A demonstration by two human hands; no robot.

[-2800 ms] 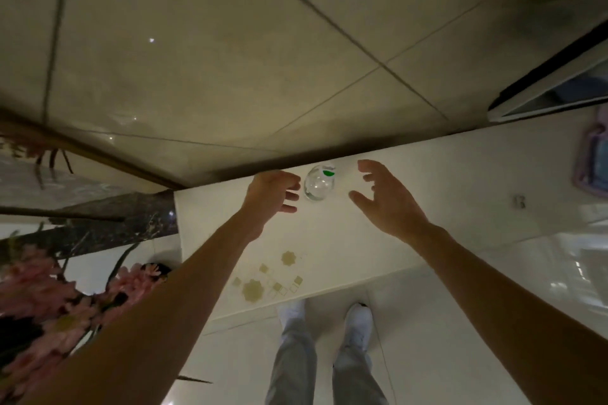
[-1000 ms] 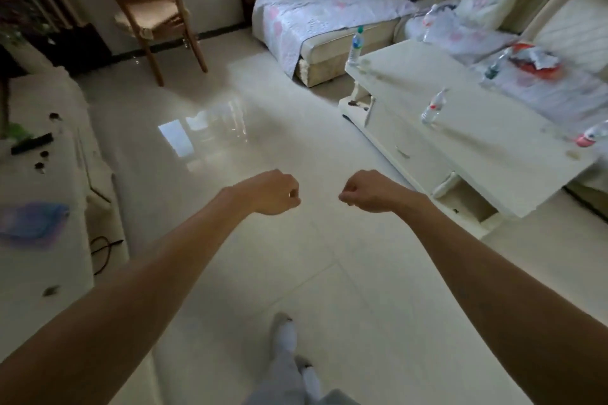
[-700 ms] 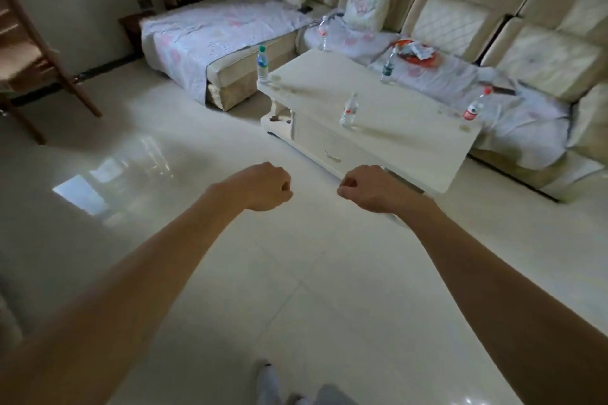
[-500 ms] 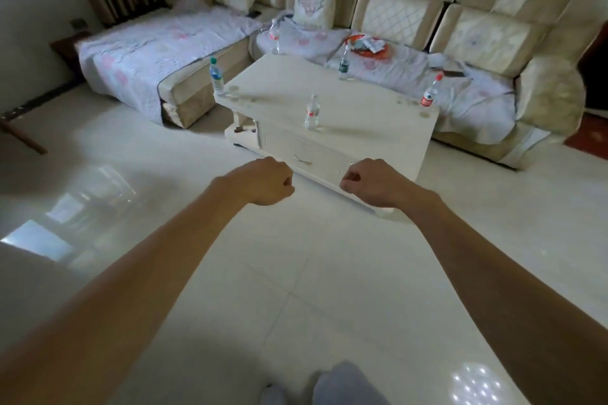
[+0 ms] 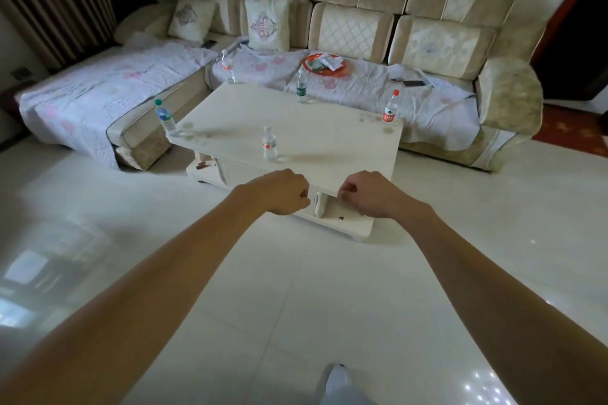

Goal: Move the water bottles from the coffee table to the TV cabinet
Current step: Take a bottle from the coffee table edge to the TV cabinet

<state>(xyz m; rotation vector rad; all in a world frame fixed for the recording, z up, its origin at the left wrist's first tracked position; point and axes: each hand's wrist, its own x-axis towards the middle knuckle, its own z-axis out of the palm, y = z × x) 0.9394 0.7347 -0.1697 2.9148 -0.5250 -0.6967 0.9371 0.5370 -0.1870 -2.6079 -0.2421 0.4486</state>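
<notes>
On the coffee table (image 5: 329, 135), upright water bottles (image 5: 269, 146); nearer, left hand (image 5: 283, 192) and right hand (image 5: 368, 194), fingers (image 5: 303, 198) curled, empty.

Bare forearms without sleeves, bare hands (image 5: 286, 191), white shoe (image 5: 339, 378), grey trouser leg

The floor tiles (image 5: 296, 289) are shining glossy and smooth, giving back pale reflections; the coffee table (image 5: 329, 128) is showing a smooth white top, more matt than the floor, with faint round stains; the centre water bottle (image 5: 269, 145) and the red-label water bottle (image 5: 390, 107) are looking like clear thin plastic; the sofa (image 5: 506, 92) is wearing plush, slightly rough cloth with quilted panels; a quilted cloth cover (image 5: 108, 89) is lying soft and matt over the seats; the curtain (image 5: 56, 0) is hanging as pleated cloth.
</notes>
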